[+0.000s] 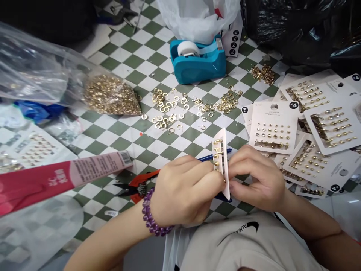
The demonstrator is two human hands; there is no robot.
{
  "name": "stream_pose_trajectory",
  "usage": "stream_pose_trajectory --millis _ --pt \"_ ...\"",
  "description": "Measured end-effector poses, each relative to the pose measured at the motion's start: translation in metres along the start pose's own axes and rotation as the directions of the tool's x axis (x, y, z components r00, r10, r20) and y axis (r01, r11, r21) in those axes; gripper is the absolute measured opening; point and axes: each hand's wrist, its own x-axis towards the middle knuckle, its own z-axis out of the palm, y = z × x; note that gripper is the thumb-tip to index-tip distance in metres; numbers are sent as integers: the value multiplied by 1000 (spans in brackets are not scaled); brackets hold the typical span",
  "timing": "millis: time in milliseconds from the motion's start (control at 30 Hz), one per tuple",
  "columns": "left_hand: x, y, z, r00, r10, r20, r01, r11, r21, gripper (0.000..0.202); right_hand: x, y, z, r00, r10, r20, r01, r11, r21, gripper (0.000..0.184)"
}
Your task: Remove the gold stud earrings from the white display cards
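Observation:
An earring card (225, 162) stands nearly edge-on between my hands, with gold earrings along its left face. My left hand (187, 186), a purple bead bracelet (150, 216) at its wrist, has its fingers closed at the lower part of that face. From the other side, my right hand (255, 180) pinches the card's back between thumb and fingers. Any small part between the fingertips is hidden. Beyond the card lie loose gold hoops (169, 107) and another cluster of gold earring pieces (225, 101). Under my left hand, orange-handled pliers (141, 184) are partly covered.
A blue tape dispenser (197, 67) stands at the back beside a white plastic bag (200, 19). Filled earring cards (272, 120) pile up at right, near tiny gold pieces (263, 73). At left are a bag of gold parts (109, 94) and a pink box (56, 180).

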Motion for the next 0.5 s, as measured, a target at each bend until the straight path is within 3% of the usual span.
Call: stream_pose_trajectory --millis 133,233,333,500 --pt "-2 2 -1 1000 -17 -2 17 999 46 22 -5 -1 4 997 -19 -71 18 1000 -17 11" --pt "-3 4 -2 999 -33 -11 33 996 84 24 -8 -2 8 982 -123 -146 133 989 64 22" --pt "-3 6 -2 1000 -30 -2 30 997 74 27 -10 -4 8 971 -227 -80 228 974 4 23" --pt "-3 9 -2 1000 -25 9 24 995 93 31 -11 -7 -3 986 -165 2 164 979 -121 19"
